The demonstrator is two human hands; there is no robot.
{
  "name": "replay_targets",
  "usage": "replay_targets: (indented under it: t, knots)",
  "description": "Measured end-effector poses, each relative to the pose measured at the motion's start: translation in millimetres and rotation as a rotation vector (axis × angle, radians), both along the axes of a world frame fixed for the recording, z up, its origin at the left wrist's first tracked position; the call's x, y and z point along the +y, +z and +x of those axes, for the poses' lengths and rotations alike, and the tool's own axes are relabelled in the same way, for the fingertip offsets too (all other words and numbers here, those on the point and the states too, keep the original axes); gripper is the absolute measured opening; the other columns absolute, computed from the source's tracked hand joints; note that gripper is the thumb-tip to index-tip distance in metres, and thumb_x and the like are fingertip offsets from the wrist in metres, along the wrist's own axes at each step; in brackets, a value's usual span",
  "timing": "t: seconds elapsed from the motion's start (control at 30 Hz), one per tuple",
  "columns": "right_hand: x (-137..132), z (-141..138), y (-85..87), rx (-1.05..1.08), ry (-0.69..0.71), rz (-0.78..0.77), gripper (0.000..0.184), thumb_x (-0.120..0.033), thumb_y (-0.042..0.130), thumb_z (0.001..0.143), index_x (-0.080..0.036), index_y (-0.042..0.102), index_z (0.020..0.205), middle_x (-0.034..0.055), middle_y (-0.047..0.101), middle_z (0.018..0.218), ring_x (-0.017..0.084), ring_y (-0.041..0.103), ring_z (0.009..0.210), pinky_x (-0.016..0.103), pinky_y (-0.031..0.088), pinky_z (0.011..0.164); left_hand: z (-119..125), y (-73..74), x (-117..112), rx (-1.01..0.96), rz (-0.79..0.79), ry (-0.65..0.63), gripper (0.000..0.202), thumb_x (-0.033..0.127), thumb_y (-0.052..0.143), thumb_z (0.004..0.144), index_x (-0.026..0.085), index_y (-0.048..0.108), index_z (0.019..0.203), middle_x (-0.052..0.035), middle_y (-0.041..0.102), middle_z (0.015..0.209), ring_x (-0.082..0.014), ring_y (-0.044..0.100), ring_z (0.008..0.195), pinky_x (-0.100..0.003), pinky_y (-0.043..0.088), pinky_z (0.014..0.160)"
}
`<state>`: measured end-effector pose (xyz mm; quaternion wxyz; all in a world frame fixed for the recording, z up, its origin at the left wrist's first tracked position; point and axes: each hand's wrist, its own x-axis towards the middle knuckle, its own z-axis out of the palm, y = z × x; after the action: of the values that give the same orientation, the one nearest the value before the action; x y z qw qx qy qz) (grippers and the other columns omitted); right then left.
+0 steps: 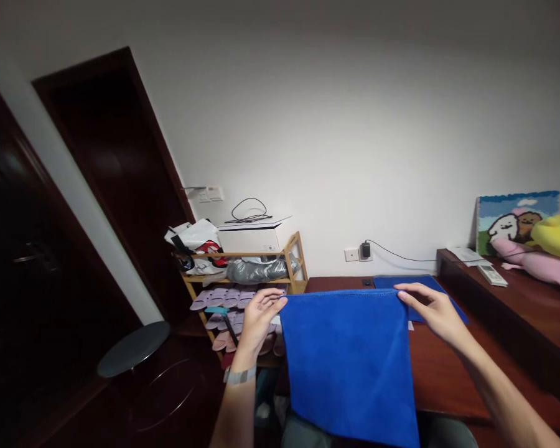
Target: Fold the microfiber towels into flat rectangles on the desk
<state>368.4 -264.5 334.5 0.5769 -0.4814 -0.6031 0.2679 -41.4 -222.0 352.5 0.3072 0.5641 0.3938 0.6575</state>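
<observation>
A blue cloth [348,361] hangs spread out in front of me, its stitched top edge stretched level between my hands. My left hand [262,313] pinches its upper left corner between thumb and fingers. At the upper right corner, my right hand [427,308] has the same kind of pinch. The cloth's lower edge drops in front of my lap and covers part of the table. Behind its right side, a second blue cloth [441,302] lies flat on the reddish-brown table [448,367], partly hidden.
A wooden shoe rack [298,264] with several lilac slippers [221,297] and a white box [249,238] stands beyond my left hand. A round stool [134,350] is at the left. On the raised ledge at right lie a remote control [492,275] and a pink plush toy [541,264].
</observation>
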Motion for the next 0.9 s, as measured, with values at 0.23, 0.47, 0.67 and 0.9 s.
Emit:
replay_targets:
  t: [0.23,0.47,0.67,0.9]
  knots:
    - [-31,21,-0.6,-0.122,-0.127,0.058,0.048,-0.071,0.076,0.078,-0.026,0.083,0.093,0.0072,0.082,0.099,0.028,0.075,0.093,0.036,0.062,0.082,3,2.5,-22,0.146,-0.048,-0.073,0.026,0.039,0.092,0.068,0.021,0.076,0.077,-0.0042,0.077,0.082,-0.0196,0.072,0.077,-0.029,0.058,0.073]
    - [-38,27,-10.3,-0.13,-0.186,0.065,0.05,-0.074,0.076,0.077,-0.026,0.082,0.088,0.0074,0.081,0.097,0.027,0.075,0.093,0.036,0.062,0.084,19,-10.2,-25,0.132,-0.132,-0.139,0.025,0.04,0.089,0.071,0.022,0.075,0.082,-0.0025,0.076,0.085,-0.0181,0.071,0.078,-0.027,0.058,0.072]
    - [-28,33,-24.0,-0.089,-0.222,0.022,0.052,-0.074,0.077,0.075,-0.025,0.081,0.092,0.0074,0.081,0.1,0.027,0.075,0.095,0.037,0.062,0.084,35,-32.0,-17,0.114,-0.19,-0.197,0.031,0.045,0.087,0.073,0.021,0.074,0.087,-0.0027,0.074,0.087,-0.0174,0.069,0.079,-0.027,0.057,0.072]
    - [-12,33,-28.4,-0.121,-0.213,0.045,0.055,-0.076,0.075,0.075,-0.024,0.081,0.091,0.0085,0.081,0.099,0.029,0.074,0.094,0.041,0.062,0.084,41,-39.5,-9,0.087,-0.19,-0.13,0.033,0.048,0.085,0.073,0.021,0.073,0.088,-0.0032,0.072,0.088,-0.0187,0.068,0.08,-0.029,0.055,0.074]
